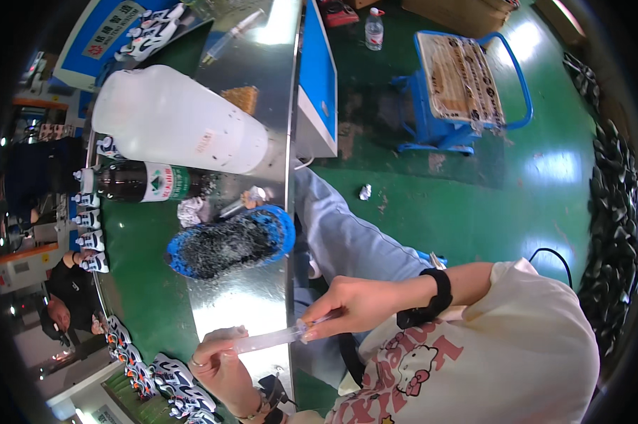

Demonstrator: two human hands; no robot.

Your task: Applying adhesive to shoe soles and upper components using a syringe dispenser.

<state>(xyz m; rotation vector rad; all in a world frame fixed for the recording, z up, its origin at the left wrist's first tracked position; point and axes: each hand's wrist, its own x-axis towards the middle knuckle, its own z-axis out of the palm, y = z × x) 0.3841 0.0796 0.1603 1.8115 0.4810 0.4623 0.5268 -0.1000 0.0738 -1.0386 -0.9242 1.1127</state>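
Observation:
My left hand [223,367] pinches one end of a clear plastic syringe [266,340] at the lower middle of the view. The fingers of my right hand [350,305] are closed on its other end, at the plunger side. The syringe is held between both hands, above the metal tabletop [237,311]. Nearest to it on the table is a blue shoe-shaped piece [230,242], covered on top with dark grey, fuzzy-looking material. Crumpled white tissue [191,210] and a small clear tube [234,208] lie beside that piece.
A large white plastic container [177,116] and a dark bottle [128,181] stand on the table, with another syringe [232,37] beyond. Several shoes [131,357] line the left side, near a person [75,297]. On the green floor are a blue cart [460,85] and a water bottle [374,30].

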